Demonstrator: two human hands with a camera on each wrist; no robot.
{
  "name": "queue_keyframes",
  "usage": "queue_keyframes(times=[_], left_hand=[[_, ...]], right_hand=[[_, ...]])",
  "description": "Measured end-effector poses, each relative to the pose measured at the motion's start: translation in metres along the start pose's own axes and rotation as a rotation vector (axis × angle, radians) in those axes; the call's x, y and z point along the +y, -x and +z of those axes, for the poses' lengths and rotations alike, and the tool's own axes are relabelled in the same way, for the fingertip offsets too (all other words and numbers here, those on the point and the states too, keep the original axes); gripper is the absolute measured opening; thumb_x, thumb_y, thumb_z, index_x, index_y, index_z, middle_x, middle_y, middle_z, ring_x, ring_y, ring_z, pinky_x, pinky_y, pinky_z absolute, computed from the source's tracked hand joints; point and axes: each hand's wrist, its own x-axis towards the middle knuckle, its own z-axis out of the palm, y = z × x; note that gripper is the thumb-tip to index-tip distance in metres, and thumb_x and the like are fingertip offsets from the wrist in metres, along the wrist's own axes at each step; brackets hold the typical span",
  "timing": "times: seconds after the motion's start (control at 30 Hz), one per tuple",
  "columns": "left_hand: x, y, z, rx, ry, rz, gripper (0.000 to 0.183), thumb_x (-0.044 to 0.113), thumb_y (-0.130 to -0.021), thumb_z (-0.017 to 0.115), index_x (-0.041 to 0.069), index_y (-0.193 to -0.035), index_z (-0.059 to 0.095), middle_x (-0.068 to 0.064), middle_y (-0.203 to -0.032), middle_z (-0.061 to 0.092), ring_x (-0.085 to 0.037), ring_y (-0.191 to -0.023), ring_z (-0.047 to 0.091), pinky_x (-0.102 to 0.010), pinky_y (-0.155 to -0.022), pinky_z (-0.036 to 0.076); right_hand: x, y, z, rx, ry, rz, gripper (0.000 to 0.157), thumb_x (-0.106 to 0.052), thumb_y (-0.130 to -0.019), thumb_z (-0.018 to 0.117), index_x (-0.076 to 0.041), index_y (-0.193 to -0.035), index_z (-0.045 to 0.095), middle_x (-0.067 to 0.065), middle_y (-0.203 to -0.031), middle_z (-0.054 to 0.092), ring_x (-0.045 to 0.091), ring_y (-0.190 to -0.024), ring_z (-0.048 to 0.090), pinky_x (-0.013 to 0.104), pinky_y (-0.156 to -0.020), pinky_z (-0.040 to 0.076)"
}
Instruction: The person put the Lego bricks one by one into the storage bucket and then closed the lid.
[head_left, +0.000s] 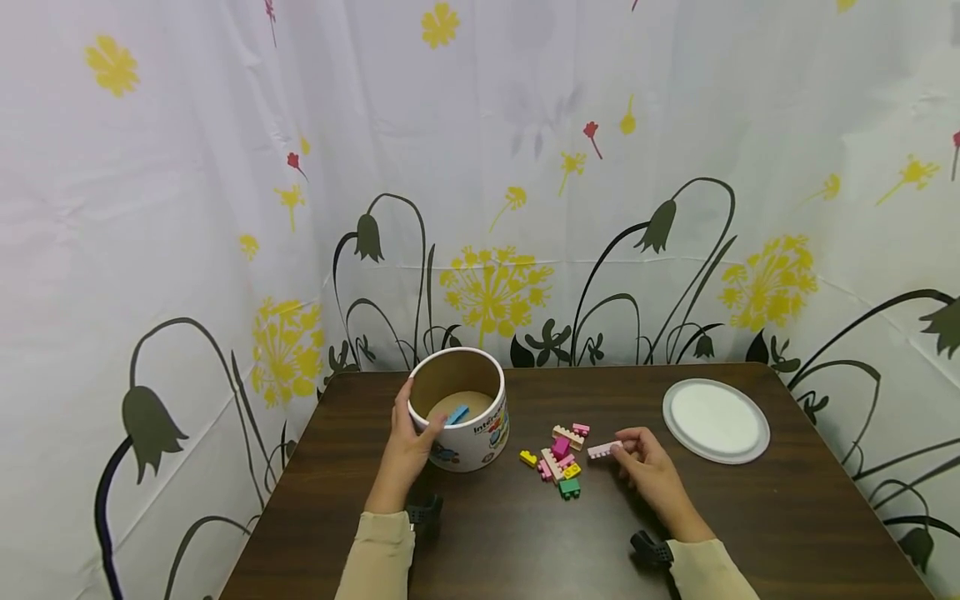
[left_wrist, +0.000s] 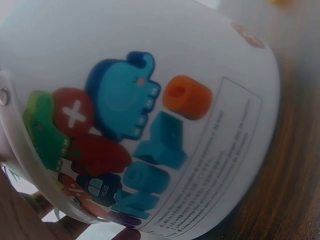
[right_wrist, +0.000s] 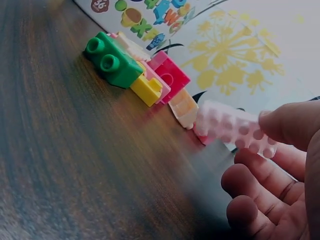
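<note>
My left hand [head_left: 410, 442] grips the rim of a round white tub [head_left: 468, 450] printed with colourful toy pictures, thumb at the near side. In the head view a blue brick [head_left: 457, 414] lies on the tub's floor. My right hand [head_left: 651, 468] pinches a long pale pink building brick [head_left: 604, 450] by its end, its studs showing in the right wrist view. Left of that hand lies a small pile of bricks, among them a magenta brick [head_left: 561, 447], a green brick [head_left: 570, 488] and a yellow brick [head_left: 528, 458].
A round white lid [head_left: 716, 421] lies flat at the right of the dark wooden table [head_left: 510, 542]. Behind the table's back edge hangs a white curtain [head_left: 465, 167] printed with flowers. Each wrist wears a black camera strap.
</note>
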Motion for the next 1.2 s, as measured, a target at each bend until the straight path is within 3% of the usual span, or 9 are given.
queue_keyframes(times=[0.3,0.53,0.87,1.2], left_hand=[[0.001,-0.003,0.001,0.0,0.007,0.003,0.094,0.044,-0.102,0.072,0.037,-0.174,0.012,-0.022,-0.175,0.022,-0.053,-0.15,0.04,-0.074,-0.12,0.036],[0.001,-0.005,0.002,0.013,0.006,0.017,0.094,0.046,-0.101,0.073,0.037,-0.174,0.014,-0.022,-0.173,0.024,-0.053,-0.149,0.042,-0.075,-0.118,0.038],[-0.003,-0.001,0.002,0.014,0.005,0.023,0.095,0.046,-0.1,0.072,0.035,-0.174,0.014,-0.022,-0.17,0.027,-0.052,-0.148,0.043,-0.076,-0.119,0.037],[-0.003,0.0,0.003,0.026,0.001,0.008,0.093,0.043,-0.101,0.073,0.036,-0.173,0.015,-0.022,-0.17,0.027,-0.053,-0.146,0.044,-0.075,-0.118,0.039]], right_hand=[[-0.008,0.0,0.0,-0.001,-0.004,0.019,0.036,-0.031,-0.105,0.075,-0.009,-0.132,0.065,0.015,-0.108,0.067,0.022,-0.079,0.063,0.032,-0.063,0.055],[-0.02,-0.002,0.002,-0.007,-0.024,-0.034,0.037,-0.027,-0.107,0.071,-0.004,-0.135,0.063,0.007,-0.097,0.062,0.021,-0.074,0.06,0.034,-0.061,0.053],[-0.047,0.002,0.016,-0.029,-0.086,0.009,0.039,-0.031,-0.107,0.071,-0.007,-0.135,0.058,0.011,-0.108,0.062,0.028,-0.084,0.062,0.032,-0.063,0.054],[-0.078,-0.015,0.049,-0.074,-0.131,-0.061,0.037,-0.025,-0.11,0.066,-0.002,-0.137,0.056,0.021,-0.108,0.062,0.032,-0.082,0.066,0.036,-0.068,0.058]])
